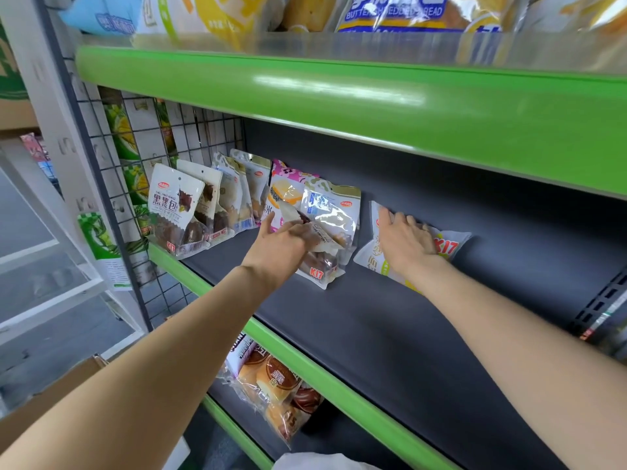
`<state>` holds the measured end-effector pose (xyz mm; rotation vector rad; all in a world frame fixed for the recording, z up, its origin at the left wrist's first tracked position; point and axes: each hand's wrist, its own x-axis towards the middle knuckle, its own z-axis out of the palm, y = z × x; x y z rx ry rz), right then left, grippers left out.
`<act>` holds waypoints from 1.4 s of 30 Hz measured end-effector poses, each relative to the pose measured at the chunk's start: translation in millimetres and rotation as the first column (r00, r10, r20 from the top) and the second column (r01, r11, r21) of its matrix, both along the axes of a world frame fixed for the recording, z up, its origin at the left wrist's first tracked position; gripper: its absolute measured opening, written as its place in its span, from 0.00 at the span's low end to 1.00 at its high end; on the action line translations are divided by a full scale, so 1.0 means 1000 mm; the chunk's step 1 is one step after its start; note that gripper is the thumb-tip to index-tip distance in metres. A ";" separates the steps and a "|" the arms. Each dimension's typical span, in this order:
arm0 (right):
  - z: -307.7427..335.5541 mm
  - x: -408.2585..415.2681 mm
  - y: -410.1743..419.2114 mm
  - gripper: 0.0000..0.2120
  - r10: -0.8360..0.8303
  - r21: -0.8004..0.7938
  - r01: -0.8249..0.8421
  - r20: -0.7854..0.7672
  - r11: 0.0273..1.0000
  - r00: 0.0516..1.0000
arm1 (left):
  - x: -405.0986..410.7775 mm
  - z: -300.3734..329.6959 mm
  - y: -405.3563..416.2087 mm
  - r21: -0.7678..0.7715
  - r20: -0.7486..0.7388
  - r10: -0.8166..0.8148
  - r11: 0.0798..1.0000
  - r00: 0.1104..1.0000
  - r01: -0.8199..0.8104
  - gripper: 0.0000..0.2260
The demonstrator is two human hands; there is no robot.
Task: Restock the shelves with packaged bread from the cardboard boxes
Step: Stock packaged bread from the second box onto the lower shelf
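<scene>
Both my arms reach into the dark middle shelf (390, 320). My left hand (281, 240) grips a clear and white bread pack (322, 262) marked K17, which leans against an upright blue and white pack (334, 208). My right hand (405, 240) lies flat on a white and yellow bread pack (448, 244) and presses it toward the shelf's back wall. A row of upright bread packs (190, 212) fills the shelf's left end. A corner of a cardboard box (54, 398) shows at the lower left.
A wire grid panel (112, 184) closes the shelf's left side. Green shelf edges (339, 100) run above and below. Large bread bags (393, 11) sit on the top shelf. A bag of round buns (274, 385) lies on the shelf underneath. Dark bare shelf extends to the right.
</scene>
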<state>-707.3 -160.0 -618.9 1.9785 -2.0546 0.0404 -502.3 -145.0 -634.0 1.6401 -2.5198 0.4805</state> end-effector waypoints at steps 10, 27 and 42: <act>-0.001 0.001 0.002 0.31 -0.014 -0.029 0.016 0.068 0.999 0.998 | -0.025 0.021 -0.003 -0.047 -0.144 0.023 0.998 0.989 -0.030 0.23; 0.041 0.117 0.078 0.09 0.429 -0.172 -0.410 0.576 0.896 0.696 | 0.045 0.047 0.067 0.255 -0.671 0.345 0.939 0.657 -0.232 0.08; -0.114 0.338 0.135 0.10 0.408 0.354 -0.763 0.683 0.541 0.606 | 0.269 -0.097 0.189 0.616 -0.401 0.849 0.528 0.344 -0.585 0.11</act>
